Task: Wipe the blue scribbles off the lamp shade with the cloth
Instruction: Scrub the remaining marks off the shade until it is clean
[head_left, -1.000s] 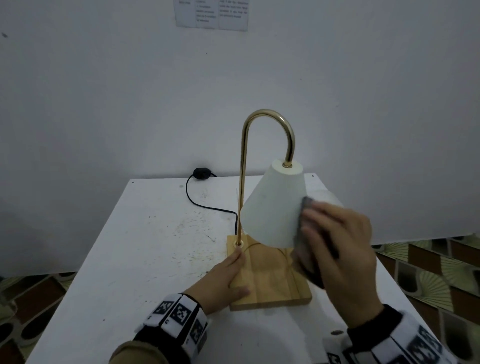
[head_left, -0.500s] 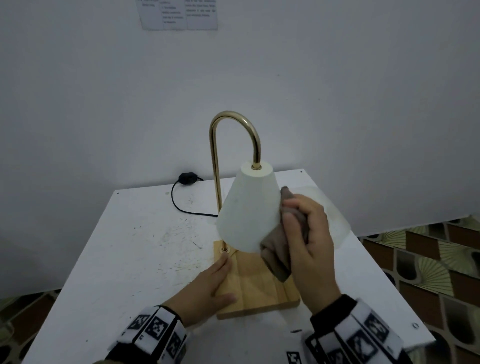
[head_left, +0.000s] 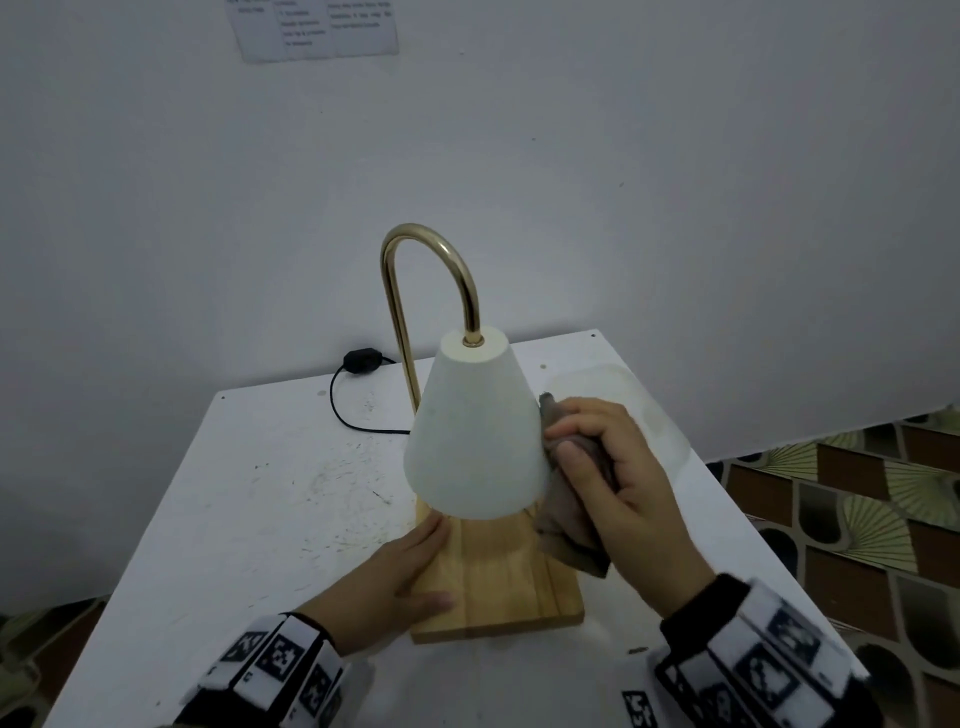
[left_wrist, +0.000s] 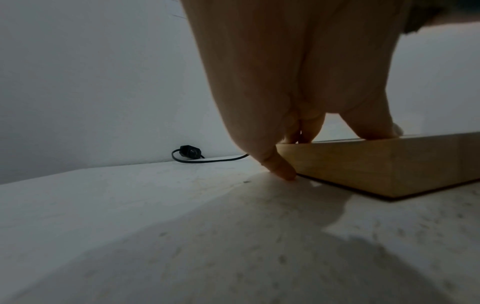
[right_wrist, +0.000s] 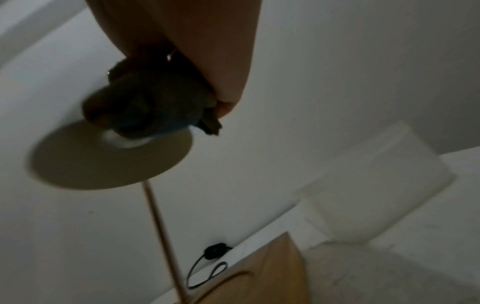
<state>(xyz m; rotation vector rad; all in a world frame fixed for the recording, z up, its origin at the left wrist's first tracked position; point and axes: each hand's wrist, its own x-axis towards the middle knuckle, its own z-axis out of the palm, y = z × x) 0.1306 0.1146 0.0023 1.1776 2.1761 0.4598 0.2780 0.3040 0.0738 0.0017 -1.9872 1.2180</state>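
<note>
The left hand (head_left: 395, 577) lies flat and low on the near left, its fingers (left_wrist: 374, 123) straight and pressing down, the thumb tip touching the worktop (left_wrist: 155, 226). The right hand (head_left: 618, 483) is higher on the right, its fingers curled round the cloth (head_left: 566, 525). Both wrists wear black and white patterned bands.

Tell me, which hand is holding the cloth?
The right hand: it grips the brown cloth against the lamp shade. The left hand only rests on the wooden base.
</note>
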